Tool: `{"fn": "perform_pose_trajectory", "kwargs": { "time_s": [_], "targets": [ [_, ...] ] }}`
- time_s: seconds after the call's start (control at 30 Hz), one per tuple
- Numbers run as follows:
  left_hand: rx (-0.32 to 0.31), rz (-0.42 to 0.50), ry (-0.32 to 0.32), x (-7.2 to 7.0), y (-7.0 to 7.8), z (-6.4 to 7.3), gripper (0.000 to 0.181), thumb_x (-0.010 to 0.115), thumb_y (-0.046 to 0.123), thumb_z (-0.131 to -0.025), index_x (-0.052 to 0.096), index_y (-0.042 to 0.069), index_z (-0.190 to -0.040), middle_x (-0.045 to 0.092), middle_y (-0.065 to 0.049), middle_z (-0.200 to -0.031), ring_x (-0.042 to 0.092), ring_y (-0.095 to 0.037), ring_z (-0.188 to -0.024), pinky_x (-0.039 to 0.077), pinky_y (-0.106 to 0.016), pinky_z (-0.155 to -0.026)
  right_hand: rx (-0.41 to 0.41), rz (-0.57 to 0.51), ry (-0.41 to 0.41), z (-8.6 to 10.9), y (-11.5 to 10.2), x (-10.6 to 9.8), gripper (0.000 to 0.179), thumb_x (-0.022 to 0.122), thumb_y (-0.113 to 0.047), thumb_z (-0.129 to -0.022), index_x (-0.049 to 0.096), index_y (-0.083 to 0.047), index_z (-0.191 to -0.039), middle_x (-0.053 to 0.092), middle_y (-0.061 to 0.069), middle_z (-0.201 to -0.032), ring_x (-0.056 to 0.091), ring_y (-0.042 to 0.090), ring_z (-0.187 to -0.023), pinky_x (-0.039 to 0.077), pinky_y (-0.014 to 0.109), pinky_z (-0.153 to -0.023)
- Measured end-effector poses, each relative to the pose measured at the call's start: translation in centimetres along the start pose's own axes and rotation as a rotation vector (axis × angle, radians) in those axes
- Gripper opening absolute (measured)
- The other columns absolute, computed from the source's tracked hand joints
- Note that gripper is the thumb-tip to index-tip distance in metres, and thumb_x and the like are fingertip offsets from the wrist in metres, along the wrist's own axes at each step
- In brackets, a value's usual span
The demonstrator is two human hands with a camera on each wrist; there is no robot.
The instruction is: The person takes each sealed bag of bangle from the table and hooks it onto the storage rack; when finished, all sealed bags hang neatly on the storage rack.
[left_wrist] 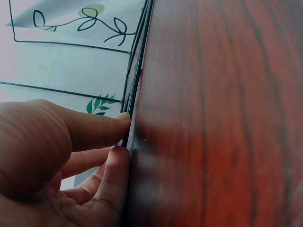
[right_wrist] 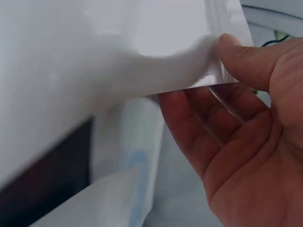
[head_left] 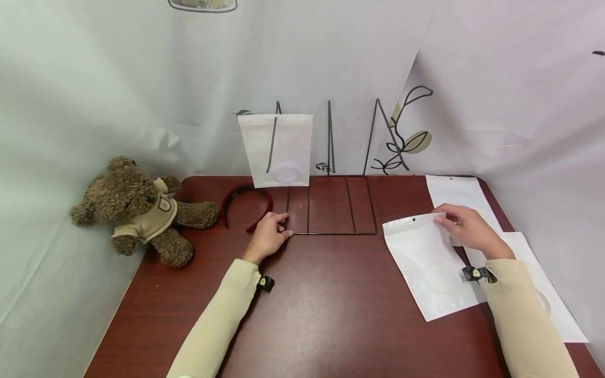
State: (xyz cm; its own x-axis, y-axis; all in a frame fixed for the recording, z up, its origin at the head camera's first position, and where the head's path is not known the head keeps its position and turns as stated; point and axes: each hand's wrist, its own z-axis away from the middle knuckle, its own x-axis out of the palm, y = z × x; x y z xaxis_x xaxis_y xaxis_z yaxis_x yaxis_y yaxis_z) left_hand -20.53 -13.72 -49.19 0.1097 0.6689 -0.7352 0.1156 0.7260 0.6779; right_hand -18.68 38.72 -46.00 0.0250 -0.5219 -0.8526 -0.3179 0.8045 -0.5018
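Note:
At the front left corner of a black wire rack [head_left: 331,233], my left hand [head_left: 269,234] pinches the wire between thumb and finger. The left wrist view has the thumb [left_wrist: 106,130] on the front wire [left_wrist: 135,85], right at the table edge of the frame. My right hand [head_left: 465,227] holds a white zip pouch [head_left: 430,268] by its top right corner. Its thumb [right_wrist: 241,59] lies on the front face, the other fingers behind. A small punched hole shows near the pouch's top edge, and a faint round shape in its lower part.
Another white pouch [head_left: 279,142] hangs on the rack's left upright. More white pouches [head_left: 539,283] lie at the table's right side. A dark red headband [head_left: 227,202] lies left of the rack, beside a brown teddy bear [head_left: 146,210]. White cloth [head_left: 331,52] encloses the table [head_left: 321,310].

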Motion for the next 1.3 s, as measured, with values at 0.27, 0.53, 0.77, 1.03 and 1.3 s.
{"fn": "perform_pose_trajectory", "kwargs": {
  "time_s": [0.27, 0.53, 0.77, 1.03, 1.3],
  "targets": [
    [-0.007, 0.008, -0.005, -0.1, -0.1, 0.0, 0.056, 0.081, 0.013, -0.093, 0.064, 0.005, -0.146, 0.066, -0.015, -0.13, 0.066, -0.022, -0.099, 0.053, -0.038, -0.091, -0.135, -0.057, 0.068, -0.2, -3.5, -1.1, 0.019, 0.071, 0.001, -0.099, 0.076, -0.011, -0.112, 0.064, 0.001, -0.078, 0.05, 0.005, -0.066, 0.042, 0.02, -0.058],
    [-0.025, 0.02, -0.014, -0.2, -0.1, -0.1, 0.057, 0.081, 0.013, -0.093, 0.063, 0.006, -0.147, 0.065, -0.014, -0.13, 0.066, -0.022, -0.1, 0.052, -0.037, -0.092, -0.214, -0.124, 0.152, -0.4, -7.5, -2.0, 0.027, 0.074, 0.006, -0.094, 0.078, -0.016, -0.108, 0.06, -0.003, -0.072, 0.046, 0.004, -0.06, 0.038, 0.021, -0.056],
    [-0.012, 0.027, -0.011, -0.3, 0.0, 0.0, 0.059, 0.081, 0.014, -0.093, 0.062, 0.006, -0.148, 0.065, -0.015, -0.13, 0.066, -0.021, -0.099, 0.052, -0.037, -0.091, -0.277, -0.132, 0.262, -0.6, -10.4, -2.6, 0.031, 0.076, 0.012, -0.089, 0.08, -0.015, -0.104, 0.069, -0.004, -0.078, 0.046, -0.002, -0.058, 0.039, 0.017, -0.055],
    [-0.011, 0.041, -0.008, -0.2, -0.1, -0.1, 0.059, 0.082, 0.013, -0.092, 0.063, 0.006, -0.148, 0.066, -0.015, -0.129, 0.066, -0.023, -0.099, 0.052, -0.037, -0.09, -0.353, -0.255, 0.332, -0.6, -13.7, -2.7, 0.036, 0.077, 0.018, -0.083, 0.081, -0.011, -0.105, 0.074, -0.002, -0.084, 0.048, 0.0, -0.052, 0.04, 0.016, -0.05],
    [0.003, 0.042, -0.003, -0.3, -0.2, -0.1, 0.058, 0.082, 0.011, -0.091, 0.063, 0.003, -0.146, 0.066, -0.016, -0.127, 0.067, -0.022, -0.097, 0.053, -0.036, -0.088, -0.384, -0.336, 0.363, -0.9, -16.7, -1.9, 0.034, 0.074, 0.02, -0.085, 0.081, -0.006, -0.105, 0.075, -0.009, -0.094, 0.05, -0.001, -0.057, 0.041, 0.017, -0.054]
  ]
}}
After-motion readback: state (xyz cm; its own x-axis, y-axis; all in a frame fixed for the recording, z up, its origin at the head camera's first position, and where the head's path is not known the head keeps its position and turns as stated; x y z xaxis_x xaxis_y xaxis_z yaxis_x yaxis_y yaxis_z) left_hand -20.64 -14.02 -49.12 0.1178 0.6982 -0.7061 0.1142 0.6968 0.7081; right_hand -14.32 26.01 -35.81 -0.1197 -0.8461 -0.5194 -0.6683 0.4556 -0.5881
